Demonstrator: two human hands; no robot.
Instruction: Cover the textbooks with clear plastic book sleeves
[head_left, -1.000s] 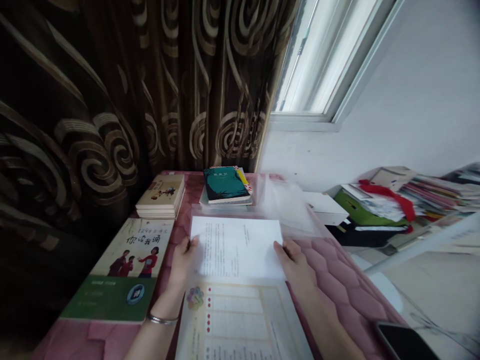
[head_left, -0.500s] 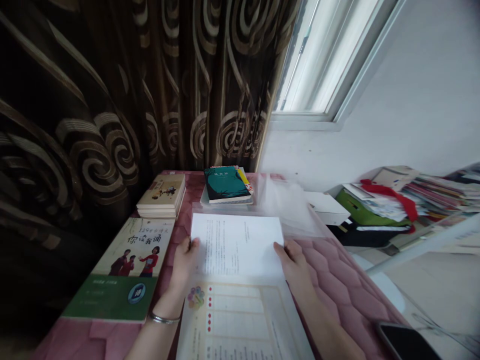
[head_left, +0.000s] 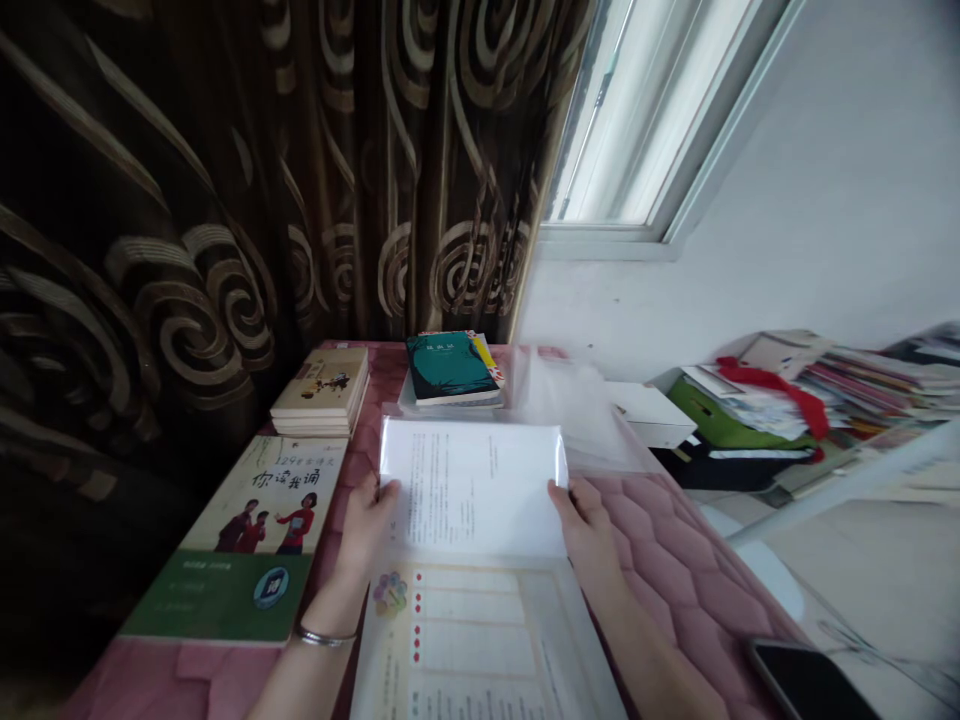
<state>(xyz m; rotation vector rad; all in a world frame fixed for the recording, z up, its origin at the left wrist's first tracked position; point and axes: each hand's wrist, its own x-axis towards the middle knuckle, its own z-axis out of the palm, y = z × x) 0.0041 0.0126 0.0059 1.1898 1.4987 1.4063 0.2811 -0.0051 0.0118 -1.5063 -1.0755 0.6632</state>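
the left hand [head_left: 366, 525] and right hand [head_left: 591, 522] are pinching opposite side edges of the white printed page [head_left: 480, 485], which is sitting between them with the bordered page [head_left: 480, 632] lying on their near side, and is probably needing level, even tension to avoid creasing.

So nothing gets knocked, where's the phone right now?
In the head view, the phone is at the lower right, cut off by the frame, right of the right hand, by the edge of the pink cover.
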